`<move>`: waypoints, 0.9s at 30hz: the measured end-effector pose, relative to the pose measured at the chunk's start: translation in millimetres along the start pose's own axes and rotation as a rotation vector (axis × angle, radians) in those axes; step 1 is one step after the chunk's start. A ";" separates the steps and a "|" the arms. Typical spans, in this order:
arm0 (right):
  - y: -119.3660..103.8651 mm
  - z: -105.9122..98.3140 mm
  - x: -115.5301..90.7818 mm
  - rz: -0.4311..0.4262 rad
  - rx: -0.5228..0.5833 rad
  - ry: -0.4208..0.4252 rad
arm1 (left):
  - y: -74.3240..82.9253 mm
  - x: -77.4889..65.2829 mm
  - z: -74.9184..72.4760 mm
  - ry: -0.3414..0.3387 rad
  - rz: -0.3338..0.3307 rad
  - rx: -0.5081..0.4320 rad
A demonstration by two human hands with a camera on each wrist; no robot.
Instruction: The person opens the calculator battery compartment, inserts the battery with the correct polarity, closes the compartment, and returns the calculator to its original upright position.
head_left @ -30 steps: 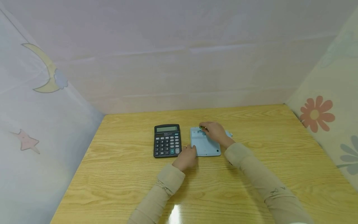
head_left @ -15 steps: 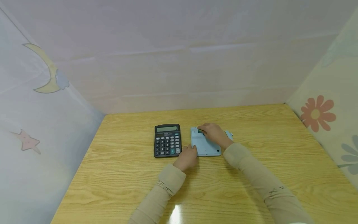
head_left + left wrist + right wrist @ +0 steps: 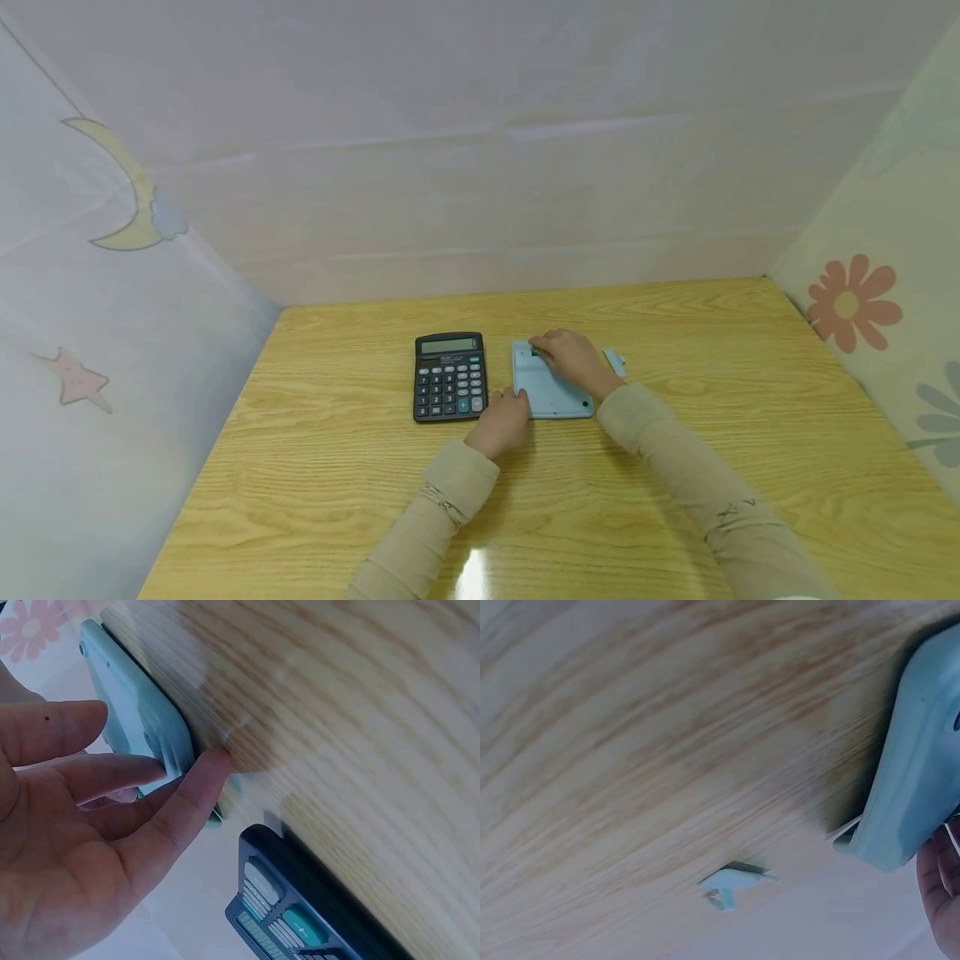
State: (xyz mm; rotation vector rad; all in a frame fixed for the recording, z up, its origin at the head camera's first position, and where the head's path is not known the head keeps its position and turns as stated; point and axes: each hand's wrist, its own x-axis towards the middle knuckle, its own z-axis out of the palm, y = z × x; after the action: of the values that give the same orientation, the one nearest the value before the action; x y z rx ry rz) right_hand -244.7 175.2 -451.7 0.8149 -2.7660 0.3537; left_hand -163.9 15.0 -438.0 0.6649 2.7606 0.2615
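Note:
A light-blue calculator (image 3: 551, 398) lies with its back up, its battery compartment exposed near the far left corner. My right hand (image 3: 572, 357) is over that compartment, fingertips holding a small green battery (image 3: 534, 352) in it; the fingers cover most of the battery. In the right wrist view only a few fingers of that hand show, past the edge of the case. At the near left edge of the blue calculator, my left hand (image 3: 502, 419) touches the case with fairly straight fingers, as the left wrist view shows. A black calculator (image 3: 450, 377) lies face up beside the left hand.
The light-blue battery cover (image 3: 614, 362) sits on the wooden table (image 3: 337, 467), right of the blue calculator. Printed cloth walls (image 3: 495, 208) enclose the table at the back and both sides.
My right hand has shifted slightly left and brought the battery down into the compartment, where the fingers now hide more of it. The left hand has stayed at the calculator's edge.

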 end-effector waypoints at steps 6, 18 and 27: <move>0.5 1.6 1.0 0.030 0.032 0.009 | -0.4 1.2 1.2 0.008 0.004 0.008; -2.4 -2.5 4.5 0.036 -0.012 -0.035 | -0.6 1.1 0.0 0.007 0.004 -0.009; -5.2 -7.4 7.6 0.022 -0.096 -0.098 | -0.8 0.3 -0.4 0.011 0.015 0.006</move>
State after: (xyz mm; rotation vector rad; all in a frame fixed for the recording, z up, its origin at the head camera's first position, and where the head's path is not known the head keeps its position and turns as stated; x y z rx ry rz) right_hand -246.8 169.4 -441.7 0.8000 -2.8590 0.1875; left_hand -164.6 14.4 -437.9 0.6877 2.7692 0.2603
